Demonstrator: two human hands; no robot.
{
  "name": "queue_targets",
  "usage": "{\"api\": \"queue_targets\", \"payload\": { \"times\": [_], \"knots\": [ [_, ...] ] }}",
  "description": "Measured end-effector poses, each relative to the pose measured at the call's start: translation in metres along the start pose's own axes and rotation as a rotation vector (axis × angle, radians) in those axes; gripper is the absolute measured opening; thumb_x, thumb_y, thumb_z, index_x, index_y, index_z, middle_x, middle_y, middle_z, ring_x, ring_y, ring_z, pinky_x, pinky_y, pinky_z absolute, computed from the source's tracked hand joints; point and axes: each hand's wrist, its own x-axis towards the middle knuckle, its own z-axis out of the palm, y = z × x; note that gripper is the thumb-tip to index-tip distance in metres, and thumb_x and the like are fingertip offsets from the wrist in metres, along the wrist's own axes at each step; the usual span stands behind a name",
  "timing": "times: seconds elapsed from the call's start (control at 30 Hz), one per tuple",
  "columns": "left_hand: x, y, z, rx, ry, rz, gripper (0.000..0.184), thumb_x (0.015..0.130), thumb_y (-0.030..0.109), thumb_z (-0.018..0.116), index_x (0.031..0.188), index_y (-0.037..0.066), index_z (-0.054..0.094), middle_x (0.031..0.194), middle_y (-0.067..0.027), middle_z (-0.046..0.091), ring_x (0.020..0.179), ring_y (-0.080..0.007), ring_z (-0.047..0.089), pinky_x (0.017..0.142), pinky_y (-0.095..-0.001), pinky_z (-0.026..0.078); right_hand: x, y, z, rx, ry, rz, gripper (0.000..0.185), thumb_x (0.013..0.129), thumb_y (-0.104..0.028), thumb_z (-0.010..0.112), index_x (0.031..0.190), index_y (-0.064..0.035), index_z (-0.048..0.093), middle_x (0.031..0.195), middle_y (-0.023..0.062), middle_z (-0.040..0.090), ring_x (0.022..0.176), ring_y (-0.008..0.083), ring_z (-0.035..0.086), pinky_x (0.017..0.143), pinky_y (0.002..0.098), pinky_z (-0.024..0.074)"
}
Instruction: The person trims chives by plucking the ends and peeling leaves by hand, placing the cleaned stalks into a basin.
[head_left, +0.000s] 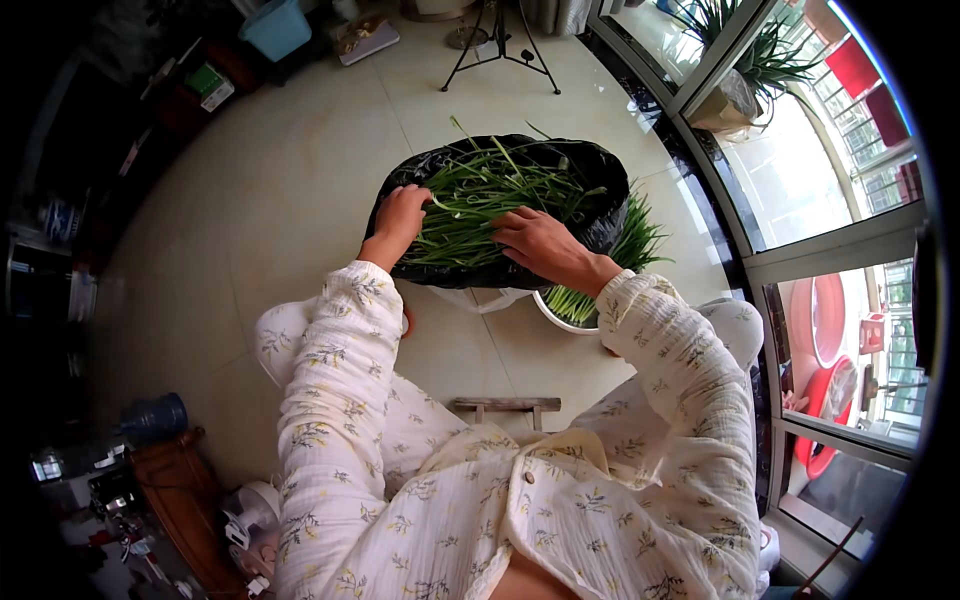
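Long green stalks [480, 200] with thin leaves fill a wide container lined with a black plastic bag [600, 180]. At the left end of the bag, my left hand [402, 218] has its fingers bent over the rim and the stalks there; what they hold, if anything, is too small to make out. My right hand [541, 242] lies on top of the stalks right of centre, fingers apart and pointing left. Below my right forearm stands a white bowl [545, 312] with more green stalks [572, 304], partly hidden by the sleeve.
A small wooden stool [507, 404] is between my legs. A black tripod stand [500, 60] stands on the tiled floor ahead. Glass doors [840, 240] run along the right, with a potted plant [728, 105] behind. A blue bin [275, 30] is at the upper left.
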Motion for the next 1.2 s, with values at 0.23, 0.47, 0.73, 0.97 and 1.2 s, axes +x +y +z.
{"api": "queue_targets", "payload": {
  "times": [0.23, 0.47, 0.73, 0.97, 1.2],
  "knots": [
    [0.006, 0.015, -0.006, 0.039, -0.096, -0.026, 0.022, 0.07, -0.005, 0.06, 0.088, 0.006, 0.063, 0.087, -0.0114, 0.06, 0.091, -0.0324, 0.057, 0.077, -0.042, 0.048, 0.025, 0.012, 0.03, -0.287, 0.04, -0.084, 0.028, 0.078, -0.014, 0.062, 0.105, -0.0079, 0.063, 0.127, 0.0063, 0.051, 0.122, 0.0234, 0.043, 0.1, 0.0367, 0.0368],
    [0.011, 0.02, -0.035, -0.115, -0.067, -0.1, 0.015, 0.072, 0.0, 0.063, 0.086, 0.005, 0.061, 0.077, -0.0097, 0.064, 0.074, -0.0309, 0.062, 0.066, -0.0403, 0.049, 0.023, 0.022, 0.024, -0.307, -0.029, -0.024, 0.022, 0.076, -0.014, 0.063, 0.096, -0.0064, 0.065, 0.105, 0.0045, 0.058, 0.104, 0.0219, 0.051, 0.095, 0.0348, 0.0395],
    [0.014, 0.018, -0.104, -0.808, 0.003, -0.163, 0.011, 0.078, 0.003, 0.069, 0.086, 0.0, 0.063, 0.075, -0.0021, 0.065, 0.064, -0.0078, 0.059, 0.057, -0.0213, 0.047, -0.008, 0.051, 0.005, -0.088, 0.079, 0.155, 0.016, 0.078, -0.012, 0.063, 0.092, -0.0033, 0.064, 0.091, 0.008, 0.06, 0.091, 0.0279, 0.054, 0.082, 0.0386, 0.044],
    [0.012, 0.01, -0.146, -1.372, 0.449, -0.208, 0.01, 0.08, 0.007, 0.07, 0.089, 0.005, 0.065, 0.079, 0.0003, 0.064, 0.07, -0.0086, 0.058, 0.069, -0.0215, 0.046, -0.012, 0.053, -0.005, 0.0, 0.139, 0.156, 0.02, 0.08, -0.01, 0.062, 0.098, -0.0021, 0.063, 0.091, 0.0118, 0.061, 0.088, 0.0316, 0.055, 0.078, 0.0402, 0.0454],
    [0.019, -0.013, -0.164, -1.854, 0.589, -0.12, 0.011, 0.087, 0.017, 0.065, 0.091, 0.007, 0.063, 0.082, -0.0021, 0.064, 0.07, -0.0132, 0.058, 0.065, -0.0258, 0.045, -0.001, 0.042, -0.019, 0.052, 0.243, 0.201, 0.018, 0.079, -0.009, 0.062, 0.096, -0.002, 0.062, 0.089, 0.0137, 0.062, 0.086, 0.0327, 0.058, 0.076, 0.0407, 0.047]
  ]
}}
